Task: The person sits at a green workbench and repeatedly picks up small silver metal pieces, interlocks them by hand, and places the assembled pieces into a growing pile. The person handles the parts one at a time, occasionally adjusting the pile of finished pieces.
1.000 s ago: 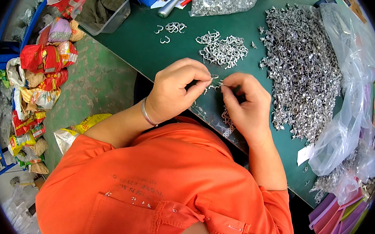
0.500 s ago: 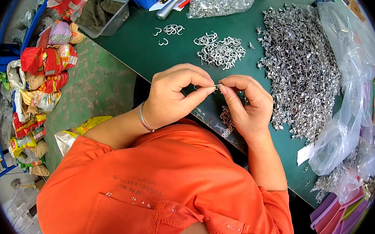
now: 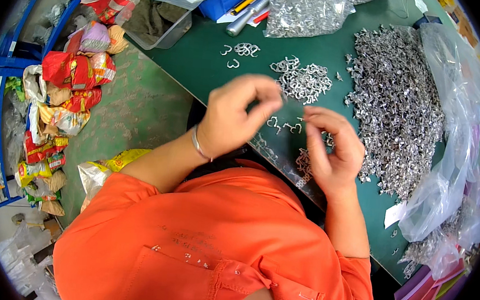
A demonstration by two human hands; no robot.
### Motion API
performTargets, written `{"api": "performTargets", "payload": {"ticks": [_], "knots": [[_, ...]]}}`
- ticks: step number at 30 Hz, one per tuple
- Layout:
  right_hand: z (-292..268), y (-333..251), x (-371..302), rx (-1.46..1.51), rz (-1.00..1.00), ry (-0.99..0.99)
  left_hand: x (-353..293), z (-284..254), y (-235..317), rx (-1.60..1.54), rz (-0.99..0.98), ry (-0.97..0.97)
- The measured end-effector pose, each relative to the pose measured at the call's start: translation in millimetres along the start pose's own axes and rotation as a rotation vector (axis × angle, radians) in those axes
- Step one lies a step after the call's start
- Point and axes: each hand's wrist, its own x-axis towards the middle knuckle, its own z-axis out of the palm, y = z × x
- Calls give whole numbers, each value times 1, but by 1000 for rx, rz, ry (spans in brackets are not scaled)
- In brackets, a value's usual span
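My left hand (image 3: 240, 113) is raised over the table's near edge, thumb and fingers drawn into a pinch. At its fingertips a small grey metal piece (image 3: 283, 95) shows, blurred. To the right, my right hand (image 3: 335, 149) is separate from it, its thumb and forefinger close together; whether anything sits between them is too blurred to tell. Just beyond the hands lies a heap of curved silvery metal hooks (image 3: 307, 83). Several loose hooks (image 3: 286, 125) lie between the hands, and a smaller group of hooks (image 3: 247, 49) is farther left.
A large pile of small metal parts (image 3: 395, 106) covers the right of the green table (image 3: 190, 70), beside clear plastic sheeting (image 3: 452, 99). At the back are a bag of metal parts (image 3: 307, 14), a blue bin (image 3: 223, 2) and a plastic tub (image 3: 172, 37). Coppery pieces (image 3: 304, 160) lie near the front edge.
My hands have parted from the fingertip-to-fingertip hold on a small thin metal piece. The right hand sits a little lower, and the whole view has shifted slightly.
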Motion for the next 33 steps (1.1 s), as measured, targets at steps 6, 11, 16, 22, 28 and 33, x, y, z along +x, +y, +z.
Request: {"api": "performTargets", "payload": {"ticks": [6,11,16,22,28,33], "knots": [[-13,2,2,-180,218,-69,24,-31,-51,463,-78,209],[-11,5,0,-155,86,-173,24,-31,-53,480,20,237],[-5,5,-1,-209,52,-289,5,-18,-9,131,12,-170],[-1,5,-7,-173,98,-286,-5,10,1,3,57,-293],[-4,5,-8,196,254,-105,-8,11,9,-219,-221,-289],[-3,3,-7,382,276,-24,-10,10,6,-385,-272,-277]]}}
